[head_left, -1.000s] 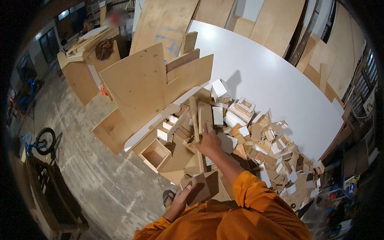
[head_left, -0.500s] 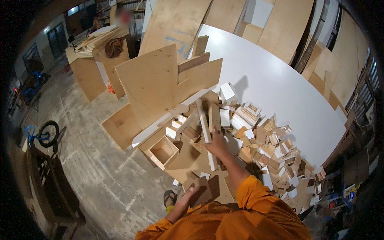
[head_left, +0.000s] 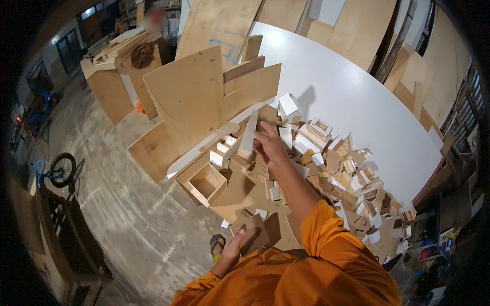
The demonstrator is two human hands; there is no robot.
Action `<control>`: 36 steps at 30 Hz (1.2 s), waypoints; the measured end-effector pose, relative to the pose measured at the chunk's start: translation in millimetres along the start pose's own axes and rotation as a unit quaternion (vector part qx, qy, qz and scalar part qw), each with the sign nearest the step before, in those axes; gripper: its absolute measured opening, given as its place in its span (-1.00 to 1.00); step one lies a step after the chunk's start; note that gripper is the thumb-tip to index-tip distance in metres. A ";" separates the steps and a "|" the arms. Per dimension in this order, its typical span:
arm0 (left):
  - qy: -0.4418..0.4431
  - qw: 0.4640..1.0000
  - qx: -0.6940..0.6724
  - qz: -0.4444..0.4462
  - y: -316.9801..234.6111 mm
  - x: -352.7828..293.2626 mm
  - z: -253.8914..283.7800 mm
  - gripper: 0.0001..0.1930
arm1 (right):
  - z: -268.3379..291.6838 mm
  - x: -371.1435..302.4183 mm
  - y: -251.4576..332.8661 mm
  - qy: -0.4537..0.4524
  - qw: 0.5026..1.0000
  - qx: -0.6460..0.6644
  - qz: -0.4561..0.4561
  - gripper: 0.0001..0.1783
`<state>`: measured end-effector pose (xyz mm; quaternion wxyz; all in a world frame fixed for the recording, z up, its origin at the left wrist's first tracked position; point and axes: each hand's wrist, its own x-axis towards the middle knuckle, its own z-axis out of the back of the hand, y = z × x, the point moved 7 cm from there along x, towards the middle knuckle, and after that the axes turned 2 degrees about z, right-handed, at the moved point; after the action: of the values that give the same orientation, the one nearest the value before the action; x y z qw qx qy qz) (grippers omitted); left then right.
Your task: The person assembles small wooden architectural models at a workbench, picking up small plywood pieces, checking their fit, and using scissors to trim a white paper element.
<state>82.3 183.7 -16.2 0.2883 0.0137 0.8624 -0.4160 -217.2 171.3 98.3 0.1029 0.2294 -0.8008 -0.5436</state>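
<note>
My left hand (head_left: 232, 250) grips a flat, squarish brown board piece (head_left: 251, 235) low in the view, its thumb lying over the near edge. Farther forward, my right hand (head_left: 271, 147) reaches out with its fingers apart. Its fingertips are at the right edge of a long wooden strip (head_left: 248, 136), which leans over the scrap pile. Just left of that strip sit small white-faced blocks (head_left: 223, 153). An open wooden box (head_left: 207, 183) lies nearer to me. Under my right forearm are partly hidden offcuts.
A heap of wood offcuts (head_left: 352, 173) spreads to the right, before a large white panel (head_left: 347, 81). Upright plywood sheets (head_left: 186, 86) stand at left. A board stack (head_left: 115, 51), a bicycle wheel (head_left: 63, 170) and a wooden frame (head_left: 66, 239) are farther left.
My right hand has moved forward and loosened from the long strip, which has shifted away and left. Offcuts beneath it now show. My left hand still holds the brown board piece.
</note>
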 end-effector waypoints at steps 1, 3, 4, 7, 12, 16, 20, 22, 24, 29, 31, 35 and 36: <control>0.001 1.000 0.002 -0.011 -1.9 -1.4 -3.1 -0.49 | -9.8 0.2 1.5 -0.005 1.000 0.006 0.022 -0.18; 0.010 0.999 0.012 -0.037 -2.4 1.0 -4.4 -0.50 | -15.8 15.0 -7.9 0.016 0.999 0.028 0.042 -0.12; 0.014 0.998 0.020 -0.051 2.8 4.8 -0.8 -0.49 | -20.9 20.8 -12.3 0.011 0.999 0.020 0.034 -0.11; 0.015 0.999 0.002 -0.030 6.6 2.7 -1.1 -0.49 | -37.5 40.3 -27.4 0.016 1.000 0.020 -0.001 -0.06; -0.017 0.999 0.006 -0.049 11.2 0.8 7.7 -0.51 | -43.0 68.5 -11.9 0.115 0.985 -0.127 0.030 -0.27; -0.030 0.998 -0.041 -0.040 18.6 0.8 18.9 -0.53 | 4.9 99.7 -4.3 0.156 0.943 -0.290 -0.038 -0.41; -0.050 0.994 -0.090 -0.019 16.4 -2.2 19.1 -0.54 | 41.4 83.3 -25.9 0.166 0.679 -0.714 0.041 -0.39; -0.042 0.997 -0.048 -0.051 12.5 0.4 21.4 -0.53 | 48.3 49.5 -37.7 0.155 0.592 -0.778 0.143 -0.41; -0.033 0.997 -0.033 -0.055 15.3 5.8 25.6 -0.53 | 55.2 24.0 -32.0 0.126 0.534 -0.802 0.236 -0.45; -0.014 0.994 -0.109 -0.021 31.8 16.4 41.0 -0.52 | 57.0 23.6 -16.2 0.056 0.500 -0.853 0.137 -0.50; -0.011 0.992 -0.125 -0.004 25.4 13.5 37.4 -0.51 | 55.2 29.9 -13.9 0.049 0.487 -0.858 0.154 -0.55; -0.024 0.995 -0.090 -0.020 3.6 5.5 29.3 -0.48 | 51.1 67.8 -39.3 0.070 0.590 -0.785 0.175 -0.65; -0.022 0.997 -0.070 -0.024 0.3 6.6 28.2 -0.48 | 49.7 77.7 -45.2 0.075 0.638 -0.751 0.154 -0.66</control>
<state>90.6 162.0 -33.5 0.2977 -0.0362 0.8828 -0.3616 -294.2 161.2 31.0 0.3817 -0.0129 -0.1307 -0.9149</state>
